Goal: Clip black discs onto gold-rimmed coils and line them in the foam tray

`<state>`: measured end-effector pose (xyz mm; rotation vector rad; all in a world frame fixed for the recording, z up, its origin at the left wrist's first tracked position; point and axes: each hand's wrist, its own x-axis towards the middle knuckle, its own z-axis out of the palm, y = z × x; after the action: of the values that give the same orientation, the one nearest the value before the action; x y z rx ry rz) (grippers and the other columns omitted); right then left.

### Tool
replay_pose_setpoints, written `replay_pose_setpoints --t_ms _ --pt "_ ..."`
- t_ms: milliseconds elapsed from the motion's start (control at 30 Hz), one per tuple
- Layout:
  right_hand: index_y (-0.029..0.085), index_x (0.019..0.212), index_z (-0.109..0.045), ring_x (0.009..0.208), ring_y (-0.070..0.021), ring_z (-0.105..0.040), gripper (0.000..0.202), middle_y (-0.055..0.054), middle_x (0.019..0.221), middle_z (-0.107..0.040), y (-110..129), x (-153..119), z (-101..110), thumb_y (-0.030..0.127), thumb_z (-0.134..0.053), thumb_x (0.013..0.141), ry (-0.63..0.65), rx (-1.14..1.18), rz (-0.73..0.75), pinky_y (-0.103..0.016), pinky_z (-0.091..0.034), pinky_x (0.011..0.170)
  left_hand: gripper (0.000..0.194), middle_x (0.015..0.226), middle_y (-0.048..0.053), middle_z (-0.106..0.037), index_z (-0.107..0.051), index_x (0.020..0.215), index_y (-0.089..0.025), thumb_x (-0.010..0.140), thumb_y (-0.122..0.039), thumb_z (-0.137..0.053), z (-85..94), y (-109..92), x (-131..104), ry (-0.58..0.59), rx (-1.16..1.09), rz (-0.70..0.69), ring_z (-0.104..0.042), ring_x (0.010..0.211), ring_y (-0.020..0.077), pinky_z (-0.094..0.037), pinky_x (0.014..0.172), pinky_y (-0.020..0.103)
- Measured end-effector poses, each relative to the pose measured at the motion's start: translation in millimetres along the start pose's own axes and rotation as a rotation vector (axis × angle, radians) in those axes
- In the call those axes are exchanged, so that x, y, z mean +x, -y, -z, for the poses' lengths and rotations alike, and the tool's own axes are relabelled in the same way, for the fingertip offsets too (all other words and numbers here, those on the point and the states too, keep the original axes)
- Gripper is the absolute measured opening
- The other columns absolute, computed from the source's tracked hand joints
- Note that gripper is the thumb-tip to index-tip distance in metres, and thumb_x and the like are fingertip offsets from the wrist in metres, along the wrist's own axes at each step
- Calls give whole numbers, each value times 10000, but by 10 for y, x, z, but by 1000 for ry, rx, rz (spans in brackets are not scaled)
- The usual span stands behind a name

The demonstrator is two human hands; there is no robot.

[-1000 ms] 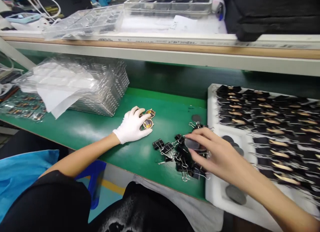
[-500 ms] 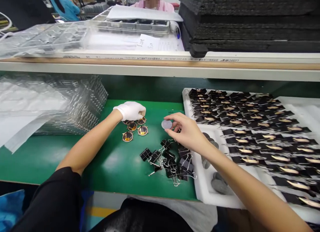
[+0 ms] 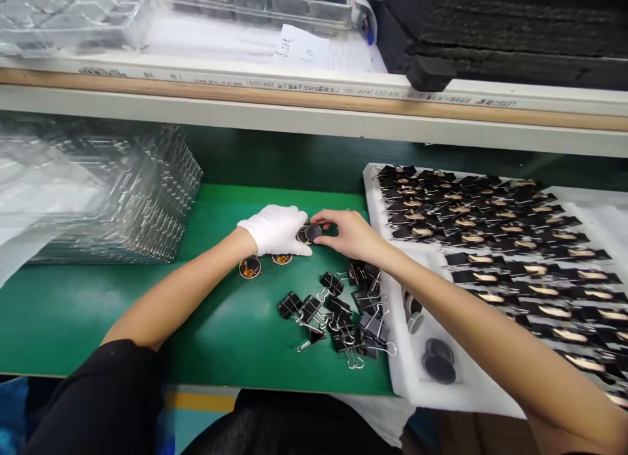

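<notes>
My left hand (image 3: pixel 277 229), in a white glove, pinches a watch case (image 3: pixel 301 235) above the green bench top. Bare, my right hand (image 3: pixel 346 235) holds a round grey disc (image 3: pixel 313 233) between thumb and fingers, right at the watch case and partly covering it. Whether the two touch I cannot tell. Below the glove lie more watch cases with rose-gold rims, one watch case (image 3: pixel 250 267) fully in sight and another (image 3: pixel 282 259) partly under the glove. Black binder clips (image 3: pixel 338 311) lie in a loose pile nearer to me.
At right, a white foam tray (image 3: pixel 400 370) carries rows of clipped pieces (image 3: pixel 485 259) and loose grey discs (image 3: pixel 439 361). Clear plastic trays (image 3: pixel 132 200) are stacked at left. A shelf edge (image 3: pixel 294 108) crosses above the bench, with a black stack (image 3: pixel 515 43) on it.
My left hand has lifted a watch case and moved right. My right hand has brought the disc left to it, turning its face. The view has tilted down.
</notes>
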<state>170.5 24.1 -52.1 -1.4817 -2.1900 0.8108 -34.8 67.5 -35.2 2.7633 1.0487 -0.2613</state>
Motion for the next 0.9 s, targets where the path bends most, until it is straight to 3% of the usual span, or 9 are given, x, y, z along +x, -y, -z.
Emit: replay_pose_setpoints --t_ms 200,333,533,633,700,767,833,900 --pt "247 1036 -791 1073 -274 -711 233 -24 1102 -787 -30 56 -50 211 -829 808 25 -112 48 -448 -519 985 364 1081 94 -710 -639 1138 -192 882 -450 -646 -82 -2 73 -70 -42 -73 -710 936 297 -454 701 339" --pt "260 998 -811 1035 -243 -690 218 -52 1099 -726 -130 78 -97 220 -856 788 -15 -77 90 -411 -520 964 318 1045 72 -716 -615 1128 -211 893 -425 -634 -77 46 81 -77 -84 -121 -702 917 276 -425 681 321" --pt "215 1007 -709 903 -217 -634 374 -32 988 -677 -130 162 -47 299 -921 711 7 -176 9 -327 -477 779 358 1062 38 -723 -584 1166 -239 874 -443 -630 -82 105 96 -75 -173 -118 -696 897 247 -403 662 304" --pt "207 1090 -654 927 -233 -619 547 -41 1018 -665 -101 198 -13 324 -953 647 63 -237 -17 -326 -469 774 434 1049 46 -718 -577 1214 -237 864 -486 -638 -11 89 47 -48 -142 -61 -694 876 247 -406 650 301" --pt "204 1249 -620 1020 -264 -611 704 -82 1125 -632 -101 211 -6 332 -952 642 121 -258 8 -352 -482 842 457 1064 92 -709 -592 1224 -199 885 -505 -617 71 0 -40 -92 -12 58 -698 874 274 -415 660 319" --pt "203 1293 -628 1073 -276 -601 628 -108 1163 -597 -102 219 2 312 -886 732 177 -262 53 -367 -482 894 428 1014 128 -707 -639 1156 -160 937 -518 -554 145 -175 -159 -156 117 134 -704 854 303 -422 674 345" --pt "211 1215 -690 1062 -270 -608 416 -108 1132 -593 -87 227 26 270 -795 818 211 -278 57 -365 -483 902 465 884 126 -704 -685 1043 -161 987 -562 -456 169 -411 -273 -169 152 68 -704 800 306 -425 671 363" --pt "217 1175 -716 1048 -272 -619 343 -109 1126 -606 -50 239 72 275 -767 841 202 -335 -21 -373 -484 905 567 758 117 -685 -710 967 -177 998 -633 -374 126 -643 -343 -128 127 -68 -699 744 303 -425 648 368"
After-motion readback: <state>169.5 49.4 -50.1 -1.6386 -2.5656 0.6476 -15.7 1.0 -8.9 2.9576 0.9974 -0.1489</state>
